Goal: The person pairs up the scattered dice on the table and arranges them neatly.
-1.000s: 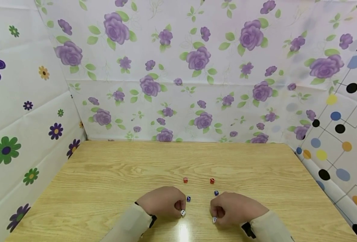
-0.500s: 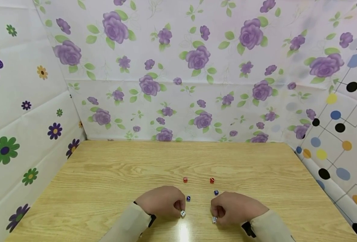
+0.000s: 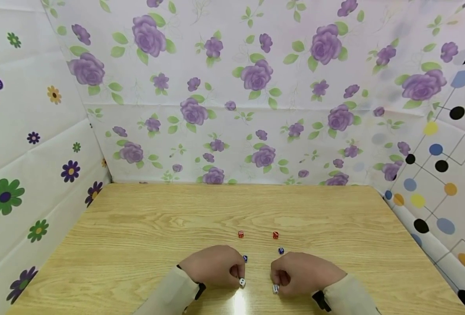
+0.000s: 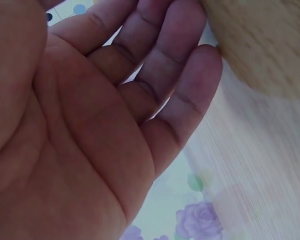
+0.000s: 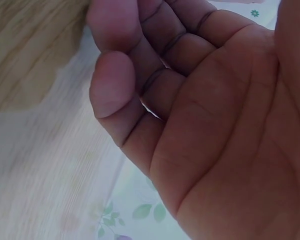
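Observation:
My left hand [image 3: 215, 267] pinches a white die [image 3: 242, 282] between thumb and index finger, low over the wooden table. Across from it, my right hand [image 3: 306, 273] grips another white die [image 3: 276, 288] at its fingertips. A dark blue die [image 3: 245, 259], partly covered, sits just beyond the left fingers, and a second blue die [image 3: 281, 250] lies just past the right knuckles. Farther back are two red dice, one on the left [image 3: 241, 234] and one on the right [image 3: 275, 235]. Both wrist views show the palm with curled fingers; the dice are hidden there.
The wood-grain table [image 3: 157, 218] runs back to a wall covering with purple roses [image 3: 263, 156]. A flower-print sheet [image 3: 39, 175] stands on the left side, and a dotted sheet [image 3: 429, 227] borders the right edge.
My left hand has shifted right and slightly nearer with its white die. The right hand has moved a little left with its own, so the two dice are closer together.

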Available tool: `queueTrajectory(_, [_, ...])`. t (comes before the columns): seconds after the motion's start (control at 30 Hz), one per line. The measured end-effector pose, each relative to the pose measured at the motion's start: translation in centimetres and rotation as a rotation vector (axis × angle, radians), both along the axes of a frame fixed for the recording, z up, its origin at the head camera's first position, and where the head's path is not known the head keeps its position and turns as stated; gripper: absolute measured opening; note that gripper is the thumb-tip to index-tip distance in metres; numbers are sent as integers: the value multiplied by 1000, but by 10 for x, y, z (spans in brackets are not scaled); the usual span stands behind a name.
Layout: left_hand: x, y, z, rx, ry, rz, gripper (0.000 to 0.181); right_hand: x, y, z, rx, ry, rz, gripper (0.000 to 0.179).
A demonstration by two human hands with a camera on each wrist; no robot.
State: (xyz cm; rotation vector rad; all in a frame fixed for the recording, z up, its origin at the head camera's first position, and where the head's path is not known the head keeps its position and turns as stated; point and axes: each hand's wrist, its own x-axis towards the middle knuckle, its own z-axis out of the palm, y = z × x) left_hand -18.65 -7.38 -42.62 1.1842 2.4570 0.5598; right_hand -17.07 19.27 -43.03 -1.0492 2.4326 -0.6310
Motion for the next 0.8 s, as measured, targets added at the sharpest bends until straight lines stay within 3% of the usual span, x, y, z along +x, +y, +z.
queueTrajectory(0.27, [-1, -2, 2, 17, -23, 9, 15, -2, 2, -1, 0, -20, -11, 13])
queueTrajectory(0.53, [1, 3, 1, 12, 35, -28, 11, -2, -1, -2, 22, -3, -9, 15])
queueTrajectory(0.8, [3, 6, 1, -4, 50, -30, 12, 0, -3, 0, 20, 31, 7, 15])
